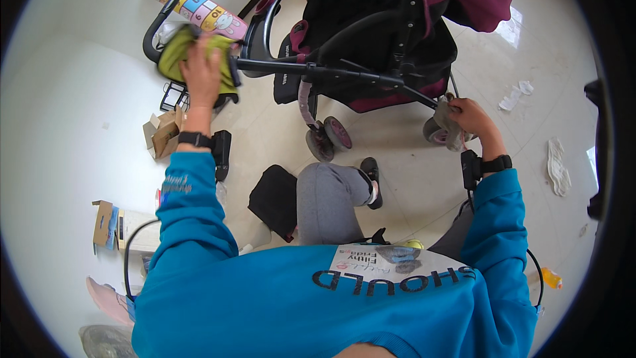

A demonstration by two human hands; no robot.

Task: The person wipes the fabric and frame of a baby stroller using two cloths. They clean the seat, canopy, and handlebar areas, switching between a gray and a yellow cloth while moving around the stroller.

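Note:
A black and maroon baby stroller (367,67) lies across the view in front of me, its dark handlebar (171,2) reaching to the upper left. My left hand (201,72) is on a yellow-green fabric bag with dark trim (174,54) beside the handlebar; motion blurs the fingers, so their grip is unclear. At the right, my right hand (467,114) pinches a dirty grey cloth (449,127) beside the stroller's frame and a wheel (435,132). Another pair of wheels (328,136) shows below the middle of the frame.
A rolled pink number mat (198,7) lies behind the handlebar. Near my left forearm are an opened cardboard box (164,134) and a black object (222,154). Black fabric (273,201) lies by my knee. White scraps (516,95) and a white pad (558,166) are on the floor at right.

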